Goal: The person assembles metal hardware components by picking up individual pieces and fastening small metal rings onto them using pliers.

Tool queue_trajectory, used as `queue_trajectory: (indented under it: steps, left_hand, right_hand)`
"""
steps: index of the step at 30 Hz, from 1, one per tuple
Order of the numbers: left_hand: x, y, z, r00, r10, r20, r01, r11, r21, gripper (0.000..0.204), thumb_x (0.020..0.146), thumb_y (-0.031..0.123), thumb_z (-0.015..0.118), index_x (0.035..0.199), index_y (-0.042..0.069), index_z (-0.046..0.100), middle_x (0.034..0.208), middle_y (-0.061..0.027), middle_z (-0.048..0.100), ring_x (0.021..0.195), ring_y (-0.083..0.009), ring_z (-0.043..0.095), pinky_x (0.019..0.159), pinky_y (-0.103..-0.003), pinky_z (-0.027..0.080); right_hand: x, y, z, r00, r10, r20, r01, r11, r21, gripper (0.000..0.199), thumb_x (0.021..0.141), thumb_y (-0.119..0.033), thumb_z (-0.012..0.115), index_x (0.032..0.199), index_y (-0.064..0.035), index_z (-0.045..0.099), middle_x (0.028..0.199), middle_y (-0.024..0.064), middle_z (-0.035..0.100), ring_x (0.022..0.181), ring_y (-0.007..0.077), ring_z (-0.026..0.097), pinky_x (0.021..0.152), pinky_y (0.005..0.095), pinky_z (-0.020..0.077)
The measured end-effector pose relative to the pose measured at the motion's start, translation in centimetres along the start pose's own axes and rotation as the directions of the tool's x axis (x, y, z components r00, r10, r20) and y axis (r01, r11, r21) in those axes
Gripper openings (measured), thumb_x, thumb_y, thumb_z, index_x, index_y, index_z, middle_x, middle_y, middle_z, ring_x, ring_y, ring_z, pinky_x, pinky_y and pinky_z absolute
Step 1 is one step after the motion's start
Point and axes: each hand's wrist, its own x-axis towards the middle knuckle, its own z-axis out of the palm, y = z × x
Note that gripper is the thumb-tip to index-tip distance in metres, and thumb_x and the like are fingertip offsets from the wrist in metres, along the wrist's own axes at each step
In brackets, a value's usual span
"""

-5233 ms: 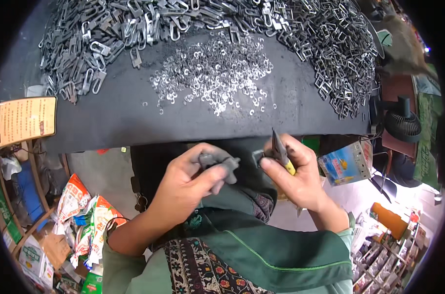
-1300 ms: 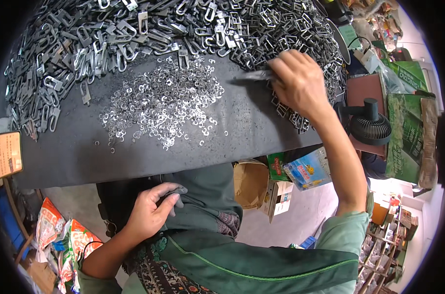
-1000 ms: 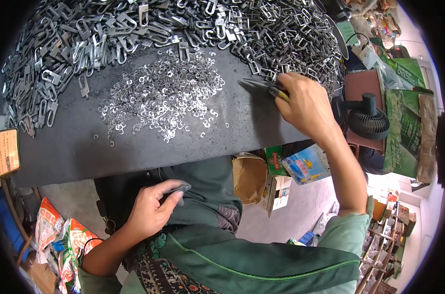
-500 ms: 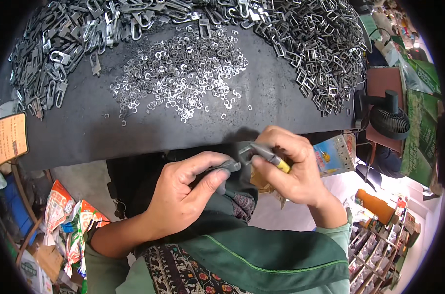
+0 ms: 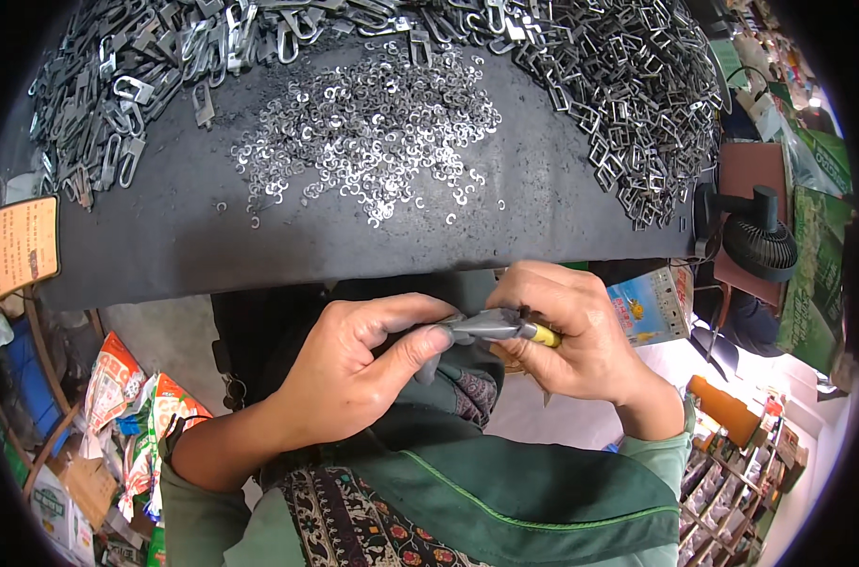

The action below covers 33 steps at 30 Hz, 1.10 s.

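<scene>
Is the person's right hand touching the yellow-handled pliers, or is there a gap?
Touching. The head view plainly shows the right hand wrapped around the handle end of the yellow-handled pliers.

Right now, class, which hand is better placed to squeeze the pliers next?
Probably the right hand: it grips the pliers by their yellow handle; the left hand holds something grey near their tip.

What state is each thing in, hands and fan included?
Left hand: closed, pinching a small grey piece
Small grey piece: mostly hidden, at the pliers' tip
Right hand: closed around the pliers
Pliers: tip pointing left, whether fully shut unclear
C-shaped rings: loosely heaped mid-table
Looped clips: piled, far left
Rectangular frames: piled, far right
Fan: running or not, cannot tell
</scene>
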Motion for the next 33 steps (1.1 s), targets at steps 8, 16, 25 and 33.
queue_trajectory:
  steps: [8,16,25,33]
  left_hand:
    - [-0.5,-0.6,-0.6,0.993,-0.034,0.117,0.027,0.998,0.064,0.017,0.094,0.012,0.061,0.101,-0.004,0.065,0.073,0.0017,0.057,0.062,-0.0037,0.047,0.054,-0.023,0.039]
    - [-0.2,-1.8,0.2,0.849,0.522,0.08,-0.449,0.634,0.629,0.013,0.084,0.001,0.063,0.097,-0.001,0.064,0.071,-0.0127,0.058,0.053,-0.0202,0.057,0.049,-0.033,0.044]
    - [-2.2,-1.5,-3.0,0.947,-0.306,0.094,0.305,0.952,0.025,0.02,0.096,0.006,0.053,0.113,-0.001,0.062,0.072,-0.0019,0.06,0.053,-0.0057,0.053,0.051,-0.021,0.043]
    - [-1.7,-3.2,-2.9,0.993,0.076,0.086,-0.092,0.974,0.206,0.016,0.089,0.003,0.059,0.103,-0.002,0.067,0.095,-0.008,0.067,0.089,-0.0143,0.062,0.078,-0.027,0.049]
  right_hand:
    - [-0.4,-0.8,0.7,0.992,-0.064,0.106,0.065,0.998,-0.001,0.014,0.08,-0.008,0.071,0.083,-0.0008,0.06,0.071,0.0096,0.057,0.064,0.0275,0.056,0.057,0.0366,0.0425]
    - [-1.5,0.0,2.9,0.921,0.357,0.156,-0.388,0.807,0.445,0.017,0.086,-0.014,0.069,0.089,-0.002,0.057,0.067,0.0085,0.049,0.061,0.016,0.047,0.057,0.0321,0.0402]
    - [1.4,2.3,-4.8,0.944,-0.292,-0.154,-0.001,0.465,-0.885,0.036,0.069,-0.031,0.077,0.092,-0.0113,0.058,0.088,0.0071,0.051,0.089,0.0256,0.053,0.081,0.0426,0.0425]
    - [5.3,4.3,-7.9,0.865,-0.464,0.192,0.297,0.164,-0.941,0.033,0.074,-0.036,0.07,0.097,-0.0164,0.057,0.101,0.004,0.054,0.104,0.0231,0.053,0.097,0.0423,0.0423]
